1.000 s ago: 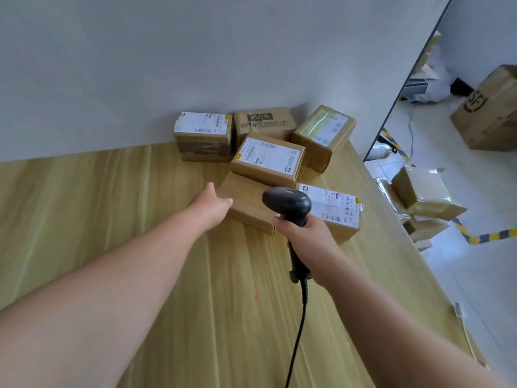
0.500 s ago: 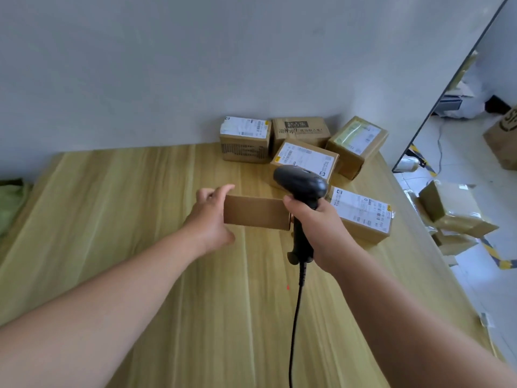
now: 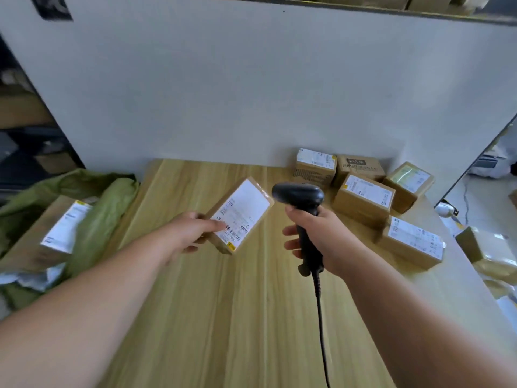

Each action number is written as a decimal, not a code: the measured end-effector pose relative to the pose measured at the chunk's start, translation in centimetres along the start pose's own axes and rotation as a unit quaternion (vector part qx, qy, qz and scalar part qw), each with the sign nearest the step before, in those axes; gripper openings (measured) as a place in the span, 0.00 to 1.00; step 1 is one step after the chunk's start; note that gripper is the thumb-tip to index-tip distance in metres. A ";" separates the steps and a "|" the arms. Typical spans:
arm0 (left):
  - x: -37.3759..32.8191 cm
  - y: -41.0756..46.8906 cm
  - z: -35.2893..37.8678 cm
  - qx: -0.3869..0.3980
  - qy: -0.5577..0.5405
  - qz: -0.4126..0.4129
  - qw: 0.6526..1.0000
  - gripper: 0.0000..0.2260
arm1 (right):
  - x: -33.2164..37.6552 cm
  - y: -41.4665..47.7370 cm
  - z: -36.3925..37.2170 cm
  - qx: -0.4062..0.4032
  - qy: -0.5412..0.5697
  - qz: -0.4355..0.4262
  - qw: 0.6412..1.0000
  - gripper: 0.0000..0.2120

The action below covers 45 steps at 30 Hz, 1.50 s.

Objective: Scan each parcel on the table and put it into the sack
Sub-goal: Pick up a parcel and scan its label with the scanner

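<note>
A pale partition wall point(image 3: 251, 93) is standing along the far edge of the wooden table point(image 3: 223, 317). At the table's left end a green sack point(image 3: 106, 217) is lying open and crumpled, and a brown labelled parcel point(image 3: 53, 233) is resting inside it. At the far right corner five more boxes are waiting in a loose cluster: two against the wall point(image 3: 316, 169) point(image 3: 361, 166), one tilted at the corner point(image 3: 409, 183), one sitting raised in front of them point(image 3: 363, 200), and one lying flat nearest the right edge point(image 3: 411, 243). Beyond that edge, wrapped packages point(image 3: 486, 247) are sitting on the floor.

The person is holding the current parcel point(image 3: 243, 214) up above the middle of the table, between the sack and the scanner point(image 3: 299, 196). Its long axis is running from near-left to far-right, with the far end tipped higher, and its white label is facing up and towards the person. The left hand point(image 3: 190, 233) is gripping its near-left end, the thumb lying across the label and the other fingers curling underneath. Just to the right, apart from the parcel, the right hand point(image 3: 324, 242) is wrapping its fingers round the black scanner's handle, and the scanner's head is pointing left towards the parcel. Its cable point(image 3: 321, 331) is hanging down towards the near edge
</note>
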<state>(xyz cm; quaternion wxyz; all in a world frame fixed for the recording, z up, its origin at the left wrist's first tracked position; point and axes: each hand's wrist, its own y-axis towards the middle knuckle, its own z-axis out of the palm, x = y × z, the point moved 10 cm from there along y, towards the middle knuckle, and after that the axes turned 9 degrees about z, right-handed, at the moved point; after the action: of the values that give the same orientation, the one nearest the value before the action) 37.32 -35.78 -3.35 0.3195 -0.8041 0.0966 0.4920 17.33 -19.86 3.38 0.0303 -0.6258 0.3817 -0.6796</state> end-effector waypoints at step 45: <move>8.0 -2.5 -26.3 -0.163 -0.175 0.043 0.970 0.15 | 6.7 -3.5 29.9 0.102 -0.129 0.063 0.984 0.13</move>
<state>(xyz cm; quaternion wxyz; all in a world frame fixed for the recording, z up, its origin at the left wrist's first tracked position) 61.63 -48.62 -0.91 0.1747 -0.7416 -0.0076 0.6477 43.51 -35.29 8.64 0.1852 -0.6767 0.3420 -0.6252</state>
